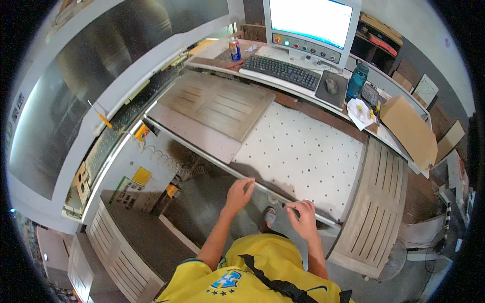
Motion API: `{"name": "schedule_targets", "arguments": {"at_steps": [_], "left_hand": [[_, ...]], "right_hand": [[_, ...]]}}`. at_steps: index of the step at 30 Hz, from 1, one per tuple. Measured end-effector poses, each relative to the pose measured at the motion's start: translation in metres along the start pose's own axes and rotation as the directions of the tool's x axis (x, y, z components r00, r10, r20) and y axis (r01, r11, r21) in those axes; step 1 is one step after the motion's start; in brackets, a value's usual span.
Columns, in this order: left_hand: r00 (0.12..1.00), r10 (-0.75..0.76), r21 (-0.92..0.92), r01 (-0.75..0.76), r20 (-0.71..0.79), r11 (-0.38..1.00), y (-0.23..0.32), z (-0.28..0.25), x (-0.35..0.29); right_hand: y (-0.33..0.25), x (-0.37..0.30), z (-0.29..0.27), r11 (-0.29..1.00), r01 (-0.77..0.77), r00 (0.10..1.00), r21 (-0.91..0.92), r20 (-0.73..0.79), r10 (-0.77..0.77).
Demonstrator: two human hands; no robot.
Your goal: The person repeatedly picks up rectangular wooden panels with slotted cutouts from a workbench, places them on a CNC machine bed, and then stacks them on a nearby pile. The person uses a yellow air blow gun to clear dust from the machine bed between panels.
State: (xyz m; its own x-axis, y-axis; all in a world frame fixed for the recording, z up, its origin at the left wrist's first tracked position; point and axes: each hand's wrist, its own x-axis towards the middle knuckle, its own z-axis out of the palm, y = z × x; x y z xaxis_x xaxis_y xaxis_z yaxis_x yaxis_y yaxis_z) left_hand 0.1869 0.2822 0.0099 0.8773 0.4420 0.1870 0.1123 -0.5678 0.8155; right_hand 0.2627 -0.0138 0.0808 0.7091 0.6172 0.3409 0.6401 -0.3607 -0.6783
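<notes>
My left hand point(239, 195) hovers by the front edge of a white perforated table point(308, 151), its thumb and fingers a little apart and nothing seen between them. Farther right, my right hand point(302, 218) is near the same edge, fingers loosely bent and apart from the thumb. Whether either hand touches the edge I cannot tell. A grey-brown wooden panel point(214, 101) with framed sections lies at the table's far left, on a pale flat board point(189, 126). At the right end of the table rests a slatted wooden panel point(376, 207).
Behind the table, a shelf carries a keyboard point(280, 70), a monitor point(309, 22), a mouse point(331, 86), a spray can point(234, 49), a blue bottle point(357, 79) and a cardboard piece point(409, 132). A large machine point(101, 55) stands left. More slatted panels point(118, 247) lean at lower left; a fan point(394, 260) stands right.
</notes>
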Motion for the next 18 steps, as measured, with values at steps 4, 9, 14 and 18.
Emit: {"name": "schedule_targets", "arguments": {"at_steps": [4,9,14,18], "left_hand": [[0.981,0.19,0.432,-0.186,0.034,0.883,-0.019,-0.021,0.121],[0.996,0.045,0.647,-0.084,0.077,0.758,-0.052,-0.005,0.226],[0.993,0.04,0.721,0.051,-0.109,0.691,-0.121,0.009,0.259],[0.981,0.011,0.637,0.117,-0.193,0.762,-0.094,0.032,0.275]], "right_hand": [[0.035,0.038,0.006,0.998,-0.07,0.991,-0.002,-0.114,0.069],[0.068,0.068,0.016,0.988,-0.138,0.971,-0.062,-0.204,0.123],[0.079,0.088,0.044,0.99,-0.128,0.985,-0.056,-0.121,0.121],[0.066,0.084,0.047,0.978,-0.19,0.977,-0.088,-0.116,0.18]]}}
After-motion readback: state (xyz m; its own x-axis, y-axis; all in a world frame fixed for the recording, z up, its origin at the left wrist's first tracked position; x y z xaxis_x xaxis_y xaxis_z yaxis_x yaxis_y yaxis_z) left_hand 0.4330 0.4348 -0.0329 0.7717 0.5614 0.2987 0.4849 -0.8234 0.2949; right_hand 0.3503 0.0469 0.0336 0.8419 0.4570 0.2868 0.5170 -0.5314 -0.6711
